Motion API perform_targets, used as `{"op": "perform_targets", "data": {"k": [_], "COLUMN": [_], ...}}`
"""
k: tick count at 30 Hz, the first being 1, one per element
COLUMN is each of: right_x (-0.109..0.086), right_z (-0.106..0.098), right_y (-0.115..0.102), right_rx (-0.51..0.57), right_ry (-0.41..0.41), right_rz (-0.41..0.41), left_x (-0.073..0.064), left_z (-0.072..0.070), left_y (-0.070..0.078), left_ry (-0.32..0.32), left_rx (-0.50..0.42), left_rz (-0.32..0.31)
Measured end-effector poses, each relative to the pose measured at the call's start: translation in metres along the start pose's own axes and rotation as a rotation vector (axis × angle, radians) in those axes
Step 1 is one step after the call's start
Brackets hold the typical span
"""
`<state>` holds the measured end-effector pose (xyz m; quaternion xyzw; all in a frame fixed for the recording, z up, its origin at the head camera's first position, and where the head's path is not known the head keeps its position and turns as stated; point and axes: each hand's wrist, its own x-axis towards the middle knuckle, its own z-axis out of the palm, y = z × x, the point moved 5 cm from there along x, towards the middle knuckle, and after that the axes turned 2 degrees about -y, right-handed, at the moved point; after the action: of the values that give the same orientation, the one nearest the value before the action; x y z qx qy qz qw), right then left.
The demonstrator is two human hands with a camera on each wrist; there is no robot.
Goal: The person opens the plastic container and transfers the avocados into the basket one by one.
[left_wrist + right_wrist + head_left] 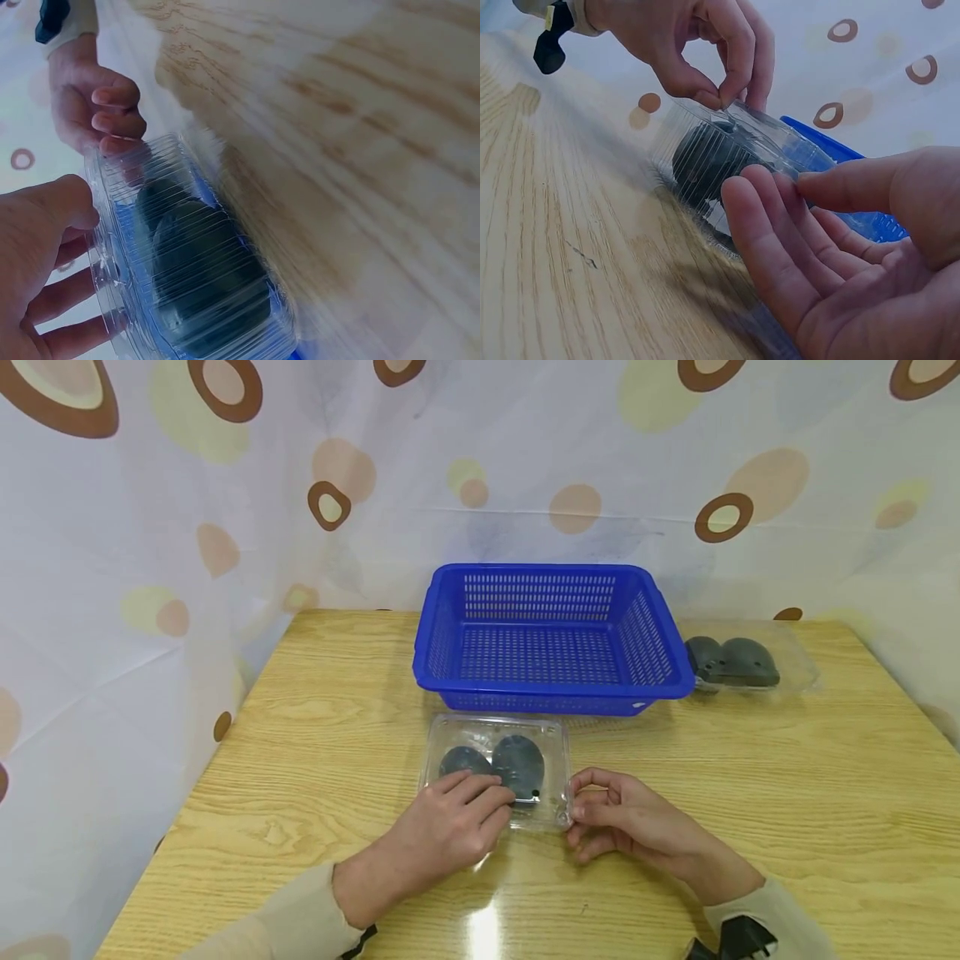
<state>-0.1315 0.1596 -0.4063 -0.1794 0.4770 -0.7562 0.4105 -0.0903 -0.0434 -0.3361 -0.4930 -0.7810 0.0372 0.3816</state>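
A clear plastic clamshell box (557, 747) lies on the table, holding two dark green, egg-shaped things (519, 764). My left hand (450, 827) reaches over its near edge; in the right wrist view, the thumb and fingers of that left hand (705, 52) pinch the rim. At the near right corner, my right hand (637, 822) has its thumb and forefinger on the rim. The right wrist view shows this right hand (840, 262) pinching the edge, its other fingers bent loosely below. Ribbed box walls partly blur the contents.
Directly behind the box stands a blue plastic basket (555, 687) with nothing inside. A second clear box (798, 668) with similar dark things (746, 662) sits right of the basket. The wooden table (315, 710) meets a patterned cloth (525, 460) at the back and left.
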Motion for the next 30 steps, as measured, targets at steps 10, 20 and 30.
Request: {"op": "perform_targets", "data": {"k": [10,20,30], "right_x": [-0.001,0.000,-0.002], "right_z": [0.002,0.006,0.005], "right_y": [-0.003,-0.006,-0.007], "right_rx": [-0.087,-0.154,-0.165], "right_ry": [0.018,0.069,0.049], "right_rz": [-0.009,0.008,-0.024], "left_x": [0.005,0.004,0.001], "left_z": [0.001,0.000,0.002], "left_y": [0.001,-0.007,-0.005], "left_ry": [-0.026,-0.042,0.042], "left_rx": [0.003,-0.052,-0.041], "left_rz": [0.020,-0.025,0.006]}}
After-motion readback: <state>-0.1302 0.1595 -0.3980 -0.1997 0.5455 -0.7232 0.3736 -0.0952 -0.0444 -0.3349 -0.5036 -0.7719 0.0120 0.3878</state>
